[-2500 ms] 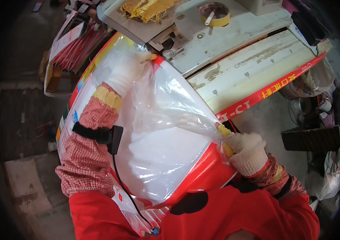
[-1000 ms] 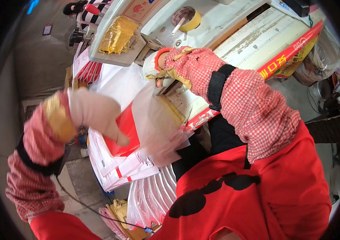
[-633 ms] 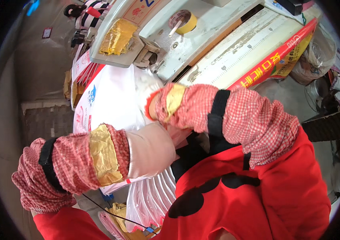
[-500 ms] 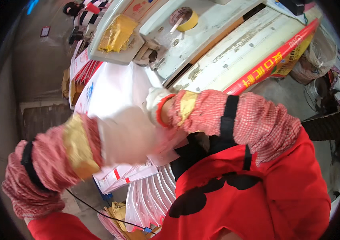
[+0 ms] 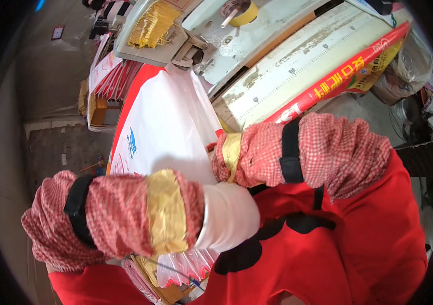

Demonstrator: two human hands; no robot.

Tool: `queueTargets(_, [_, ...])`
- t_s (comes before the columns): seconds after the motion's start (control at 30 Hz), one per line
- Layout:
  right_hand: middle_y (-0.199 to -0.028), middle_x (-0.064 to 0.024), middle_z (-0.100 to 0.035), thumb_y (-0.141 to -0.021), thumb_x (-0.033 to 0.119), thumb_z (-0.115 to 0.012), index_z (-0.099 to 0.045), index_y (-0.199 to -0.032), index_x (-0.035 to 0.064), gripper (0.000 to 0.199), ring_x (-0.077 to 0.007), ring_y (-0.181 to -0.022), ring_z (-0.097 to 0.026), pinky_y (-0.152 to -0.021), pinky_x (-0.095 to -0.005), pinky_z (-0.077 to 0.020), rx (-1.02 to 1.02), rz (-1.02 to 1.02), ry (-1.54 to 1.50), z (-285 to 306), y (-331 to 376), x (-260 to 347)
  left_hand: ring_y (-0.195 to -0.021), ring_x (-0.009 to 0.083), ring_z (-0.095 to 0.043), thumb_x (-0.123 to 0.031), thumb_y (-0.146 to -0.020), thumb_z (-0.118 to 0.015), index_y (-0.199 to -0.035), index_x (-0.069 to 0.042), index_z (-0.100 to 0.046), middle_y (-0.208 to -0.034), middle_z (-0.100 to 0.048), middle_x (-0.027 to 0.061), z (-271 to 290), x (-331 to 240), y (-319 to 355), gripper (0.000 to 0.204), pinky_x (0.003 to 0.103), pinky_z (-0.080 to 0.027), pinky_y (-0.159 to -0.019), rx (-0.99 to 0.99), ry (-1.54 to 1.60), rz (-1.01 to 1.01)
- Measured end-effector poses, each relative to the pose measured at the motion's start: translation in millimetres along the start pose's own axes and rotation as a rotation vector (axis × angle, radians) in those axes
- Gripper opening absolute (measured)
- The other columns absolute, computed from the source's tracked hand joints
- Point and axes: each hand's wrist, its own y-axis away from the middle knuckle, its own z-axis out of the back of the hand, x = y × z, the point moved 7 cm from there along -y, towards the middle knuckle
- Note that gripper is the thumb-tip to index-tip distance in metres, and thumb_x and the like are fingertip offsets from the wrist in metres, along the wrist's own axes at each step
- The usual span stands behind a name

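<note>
A large white plastic sack point(image 5: 173, 122) with a red edge and blue print hangs down from beside the machine. My left hand point(image 5: 233, 213), in a white glove, is at the sack's lower end, close to my body. Its fingers are turned away and hidden. Only a sliver of my right wrist point(image 5: 212, 155) shows at the sack's right edge; that hand's fingers are out of sight behind the sack and my sleeve. Whether either hand grips the sack cannot be seen.
A pale, worn machine point(image 5: 216, 51) stands ahead, with a tape roll point(image 5: 243, 13) on it. Beside it runs a ruler-marked board point(image 5: 287, 66) edged by a red printed strip point(image 5: 346, 76). Folded sacks point(image 5: 112, 76) are stacked at left; more clear-edged sacks point(image 5: 186, 269) lie below my left arm.
My left hand has moved right and down toward my body. The right hand has slipped from view behind the sack. The sack now shows its red edge and hangs more spread out.
</note>
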Motion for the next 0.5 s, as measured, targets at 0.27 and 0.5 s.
queueTargets(0.27, [-0.095,-0.0208,-0.065,-0.08,0.026,-0.061,-0.061,-0.109,0.0035,0.037,-0.0341,-0.092,-0.064,-0.079,-0.0437,-0.0503,-0.284,-0.333,-0.383,52,61,-64,-0.063,0.0317,-0.062,-0.028,-0.072,-0.062,-0.069,-0.01,-0.067,-0.062,-0.061,0.011,29,-14,23,0.02,0.042,-0.049,-0.057,-0.306,-0.2,-0.39])
queueTargets(0.5, [-0.094,-0.013,-0.069,-0.079,0.017,-0.062,-0.062,-0.11,0.0,0.035,-0.0314,-0.084,-0.067,-0.068,-0.0446,-0.0521,0.184,-0.634,0.005,-3,22,-102,-0.059,0.0311,-0.06,-0.018,-0.064,-0.06,-0.06,-0.006,-0.064,-0.058,-0.059,0.0119,19,-23,31,0.013,0.041,-0.048,-0.056,-0.544,-0.251,-0.511])
